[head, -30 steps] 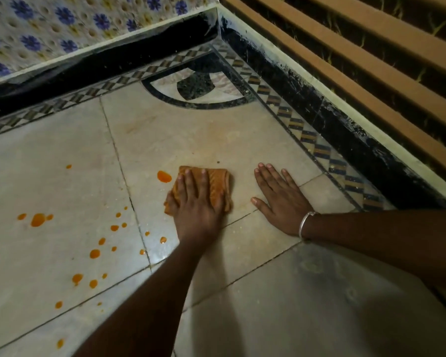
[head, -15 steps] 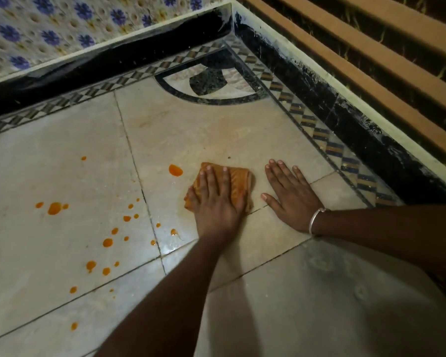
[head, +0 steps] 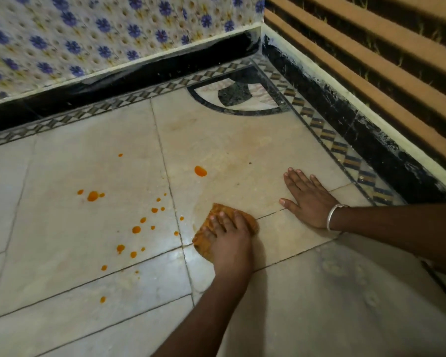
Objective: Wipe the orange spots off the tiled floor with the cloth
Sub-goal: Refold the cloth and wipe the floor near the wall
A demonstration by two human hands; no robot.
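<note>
Our left hand (head: 228, 243) just dragged the cloth (head: 225, 207) back to the tile joint, fingers spread flat on top, and one spot's gone. Right hand (head: 307, 199) stays splayed on the floor (head: 242, 150). Loads of orange spots (head: 93, 196) still to go, we reckon

Orange cloth (head: 202, 243) and spots (head: 200, 171) on pale tiles (head: 62, 228)

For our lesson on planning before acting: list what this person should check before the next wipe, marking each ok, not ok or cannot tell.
1. Cloth under left hand, pressed to tiled floor: ok.
2. Right hand braced flat, clear of spots: ok.
3. Large orange spot beyond the cloth wiped: not ok.
4. Small orange spots left of the cloth wiped: not ok.
5. Clean cloth face left: cannot tell.
</note>
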